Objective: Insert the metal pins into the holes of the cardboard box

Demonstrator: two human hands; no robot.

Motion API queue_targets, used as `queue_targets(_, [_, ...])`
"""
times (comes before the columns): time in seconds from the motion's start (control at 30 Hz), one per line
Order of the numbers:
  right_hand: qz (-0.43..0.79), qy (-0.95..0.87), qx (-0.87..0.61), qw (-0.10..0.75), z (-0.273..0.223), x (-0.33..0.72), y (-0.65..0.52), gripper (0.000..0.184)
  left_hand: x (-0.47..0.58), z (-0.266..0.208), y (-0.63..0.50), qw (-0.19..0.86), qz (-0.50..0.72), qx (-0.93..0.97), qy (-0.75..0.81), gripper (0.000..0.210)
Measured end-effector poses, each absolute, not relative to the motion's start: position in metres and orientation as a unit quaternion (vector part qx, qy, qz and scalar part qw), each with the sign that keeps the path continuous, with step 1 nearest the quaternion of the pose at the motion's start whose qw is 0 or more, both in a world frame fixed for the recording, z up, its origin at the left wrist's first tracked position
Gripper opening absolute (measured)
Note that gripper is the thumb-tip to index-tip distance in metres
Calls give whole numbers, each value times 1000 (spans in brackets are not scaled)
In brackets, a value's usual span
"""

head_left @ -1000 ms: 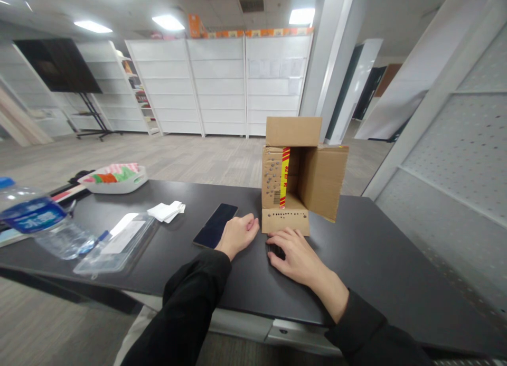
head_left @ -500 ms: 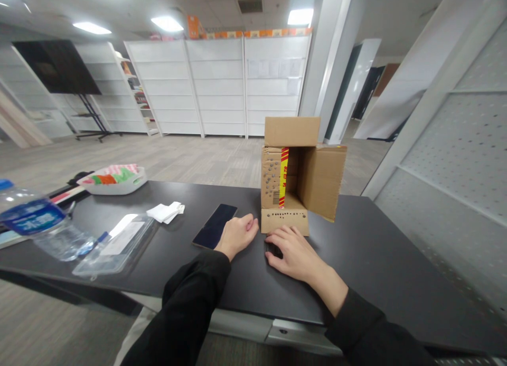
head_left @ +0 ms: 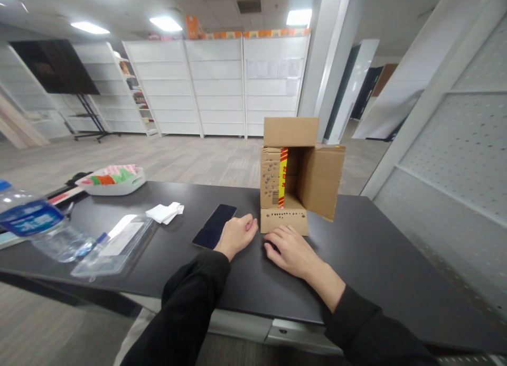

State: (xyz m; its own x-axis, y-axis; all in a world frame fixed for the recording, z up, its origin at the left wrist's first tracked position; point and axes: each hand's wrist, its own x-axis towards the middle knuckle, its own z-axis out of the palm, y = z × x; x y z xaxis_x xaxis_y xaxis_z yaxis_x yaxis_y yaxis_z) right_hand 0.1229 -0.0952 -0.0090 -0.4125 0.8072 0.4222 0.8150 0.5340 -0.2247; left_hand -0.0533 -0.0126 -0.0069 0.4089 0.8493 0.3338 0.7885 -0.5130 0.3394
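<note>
On the black table, my left hand (head_left: 236,235) rests as a loose fist beside the lower right edge of a dark-screened phone (head_left: 216,226). Nothing sticks out of this fist. My right hand (head_left: 291,251) lies palm down just in front of a cardboard box (head_left: 270,176), close to its lower flap (head_left: 284,224). Its fingers bend toward the tabletop, with the thumb a little apart; no held thing shows, though the palm is hidden. The box stands with its open side toward me, flaps spread, with dark holes in its left flap and lower flap.
To the left lie a folded white tissue (head_left: 165,213), a clear plastic case (head_left: 119,250) and a tilted water bottle (head_left: 43,223). Behind them sits a white basket (head_left: 137,184) with colourful cloth. White shelves (head_left: 214,86) stand across the room; a pegboard partition (head_left: 455,160) rises at right.
My right thumb has come nearer its fingers, narrowing the dark gap between them. My left hand, the phone and the box stay put.
</note>
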Motion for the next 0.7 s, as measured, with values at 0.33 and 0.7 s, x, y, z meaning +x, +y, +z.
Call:
queue_targets(0.33, [-51,-831,-491,255,-14,123,-88,23,-53,-7,-12,64,231,837,492,35])
queue_targets(0.7, [-5,-793,-521,316,-21,125,-70,25,-53,-7,-12,63,233,838,489,36])
